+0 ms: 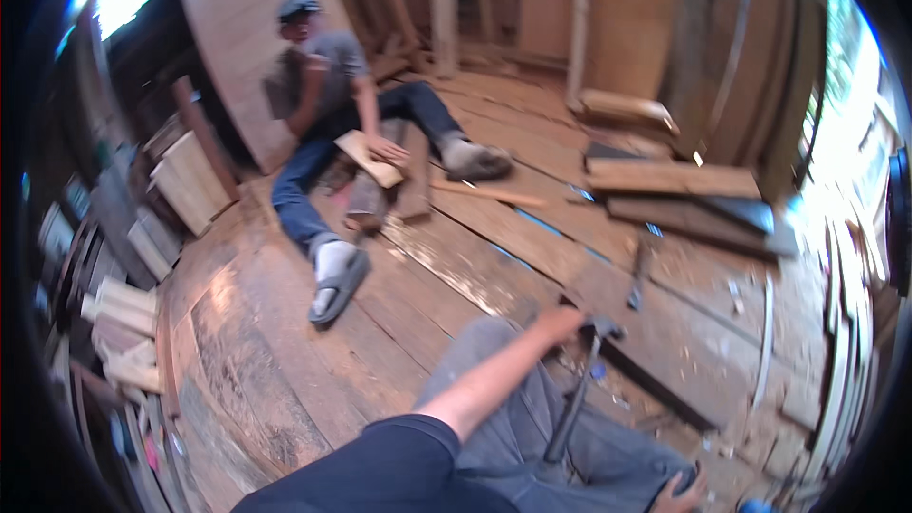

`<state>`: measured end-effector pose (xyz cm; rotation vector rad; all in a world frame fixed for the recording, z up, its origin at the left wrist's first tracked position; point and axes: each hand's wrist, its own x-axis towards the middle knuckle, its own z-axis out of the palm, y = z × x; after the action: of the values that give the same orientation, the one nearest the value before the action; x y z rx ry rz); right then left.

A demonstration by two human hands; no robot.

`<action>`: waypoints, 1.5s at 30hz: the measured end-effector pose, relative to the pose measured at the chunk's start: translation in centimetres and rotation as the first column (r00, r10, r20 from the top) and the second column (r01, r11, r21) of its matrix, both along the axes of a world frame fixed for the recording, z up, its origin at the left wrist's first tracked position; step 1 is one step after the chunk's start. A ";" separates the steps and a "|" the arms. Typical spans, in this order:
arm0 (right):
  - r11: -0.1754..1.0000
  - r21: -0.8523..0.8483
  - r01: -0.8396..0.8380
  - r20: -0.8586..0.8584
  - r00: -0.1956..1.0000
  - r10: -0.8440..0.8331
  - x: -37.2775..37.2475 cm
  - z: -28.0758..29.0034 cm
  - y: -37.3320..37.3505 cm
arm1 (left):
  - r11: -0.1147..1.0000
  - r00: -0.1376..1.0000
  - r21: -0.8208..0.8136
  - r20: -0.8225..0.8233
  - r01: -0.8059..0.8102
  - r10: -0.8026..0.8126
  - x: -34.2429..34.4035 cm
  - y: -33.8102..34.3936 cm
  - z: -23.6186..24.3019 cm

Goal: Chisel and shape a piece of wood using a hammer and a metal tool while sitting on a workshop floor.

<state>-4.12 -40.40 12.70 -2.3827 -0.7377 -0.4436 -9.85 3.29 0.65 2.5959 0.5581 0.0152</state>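
Observation:
My left hand (560,323) reaches forward, fingers closed beside the hammer head (601,330) on something I cannot make out. The hammer’s long dark handle slants back over my grey-trousered lap. My right hand (679,491) is at the lower right by my knee, fingers apart and partly blurred. A dark steel bar (651,382) lies on the planks just right of my left hand, and a dark-handled tool (638,275) lies a little beyond.
A co-worker (328,85) sits on the plank floor (285,370), one hand on a pale board (366,157) over timber blocks. Stacked offcuts (679,180) lie at right, boards (190,180) line the left, and upright planks (541,9) stand behind.

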 end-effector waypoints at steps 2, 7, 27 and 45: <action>0.997 0.042 -0.068 -0.006 0.998 0.068 -3.1 6.6 5.3 | 0.983 0.998 0.170 -0.008 -0.064 0.067 -1.2 -0.7 1.3; 0.888 0.082 -0.452 -0.673 0.632 0.384 -2.8 5.0 13.7 | 0.960 0.993 0.272 0.111 -0.062 0.033 -0.9 -1.1 0.6; 0.861 -0.044 -0.506 -0.592 0.708 0.386 -5.7 -7.4 18.6 | 0.968 0.869 0.183 0.491 -0.172 0.062 0.4 -2.7 2.3; 0.873 0.410 0.265 -0.908 0.212 0.362 -6.9 -0.2 22.5 | 0.950 0.787 -0.215 0.616 0.225 -0.047 2.0 -2.2 4.5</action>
<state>-11.01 -17.90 12.52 -1.5657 -0.0110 0.8713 -7.90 1.13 5.17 2.1689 0.1149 0.6543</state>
